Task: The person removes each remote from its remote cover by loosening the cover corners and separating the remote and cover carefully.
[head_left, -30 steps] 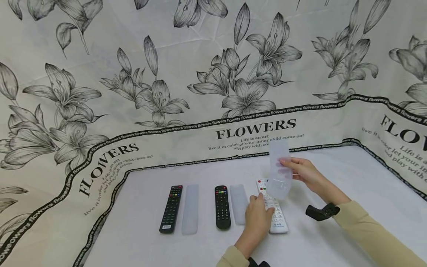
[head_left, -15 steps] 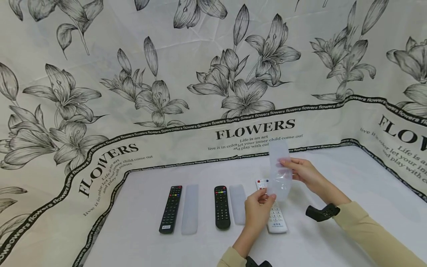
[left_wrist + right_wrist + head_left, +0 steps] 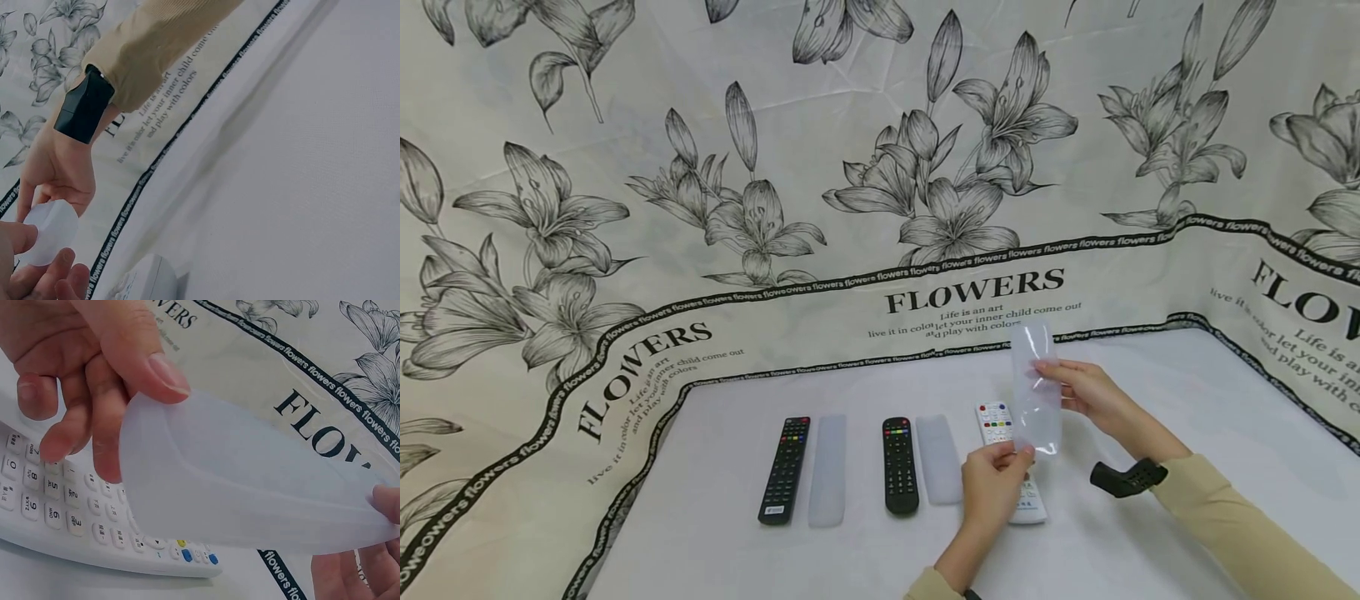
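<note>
A translucent remote control cover (image 3: 1037, 408) is held upright above the table between both hands. The right hand (image 3: 1093, 396) pinches its right side, midway up. At its lower end, the left hand (image 3: 996, 487) pinches the edge between thumb and fingers, as the right wrist view shows the cover (image 3: 250, 481) stretched between the two hands. Beneath lies a white remote control (image 3: 996, 421), partly hidden by the left hand and the cover. In the left wrist view the cover (image 3: 53, 234) appears end-on.
Left of the hands lie a black remote (image 3: 785, 471) and a translucent cover (image 3: 827, 471) beside it. Closer in are a second black remote (image 3: 900, 467) and another cover (image 3: 938, 458). A flower-printed cloth (image 3: 775, 333) rises behind the white tabletop (image 3: 700, 533).
The left hand has lifted off the white remote and now pinches the cover's lower end. Both hands and the cover have shifted slightly right.
</note>
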Action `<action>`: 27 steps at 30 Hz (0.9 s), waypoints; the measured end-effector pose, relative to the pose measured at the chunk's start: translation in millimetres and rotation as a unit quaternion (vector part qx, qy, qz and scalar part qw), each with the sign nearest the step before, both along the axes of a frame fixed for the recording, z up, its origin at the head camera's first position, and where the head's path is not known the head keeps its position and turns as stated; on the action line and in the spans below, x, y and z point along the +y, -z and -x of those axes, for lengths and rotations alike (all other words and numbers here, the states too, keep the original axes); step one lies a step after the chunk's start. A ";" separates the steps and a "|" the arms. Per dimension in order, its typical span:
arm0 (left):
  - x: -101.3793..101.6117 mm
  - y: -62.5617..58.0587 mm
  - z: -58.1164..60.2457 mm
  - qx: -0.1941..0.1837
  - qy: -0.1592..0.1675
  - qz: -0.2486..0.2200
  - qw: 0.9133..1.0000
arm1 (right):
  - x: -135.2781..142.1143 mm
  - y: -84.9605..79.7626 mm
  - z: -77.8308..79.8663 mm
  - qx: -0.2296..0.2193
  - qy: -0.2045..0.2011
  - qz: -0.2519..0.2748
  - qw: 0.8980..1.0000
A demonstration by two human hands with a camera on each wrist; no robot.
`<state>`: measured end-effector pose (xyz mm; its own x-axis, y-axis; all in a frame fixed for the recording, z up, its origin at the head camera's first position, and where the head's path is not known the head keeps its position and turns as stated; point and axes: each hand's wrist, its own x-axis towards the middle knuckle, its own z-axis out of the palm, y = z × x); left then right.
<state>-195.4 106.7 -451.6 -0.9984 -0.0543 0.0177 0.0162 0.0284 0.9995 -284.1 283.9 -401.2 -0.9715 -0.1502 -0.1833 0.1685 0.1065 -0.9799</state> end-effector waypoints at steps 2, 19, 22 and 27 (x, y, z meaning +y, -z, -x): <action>1.5 -0.1 -2.4 -0.002 0.001 0.003 1.000 | 0.7 1.0 0.5 -0.005 -0.002 -0.013 1.000; 20.3 -13.8 -26.1 -0.155 0.106 -0.016 0.982 | 22.6 18.3 5.2 -0.100 -0.069 -0.101 0.987; 21.8 -15.9 -28.8 -0.177 0.119 -0.025 0.977 | 24.9 26.3 4.6 -0.112 -0.077 -0.077 0.988; 19.6 -18.7 -31.8 -0.195 0.147 -0.022 0.969 | 27.3 39.2 2.5 -0.121 -0.082 -0.090 0.985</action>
<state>-163.6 126.3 -433.0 -0.9008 0.2422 -0.3604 -0.3627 0.0367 0.9312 -286.6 311.2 -440.4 -0.8619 -0.2448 -0.4440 0.3609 0.3190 -0.8764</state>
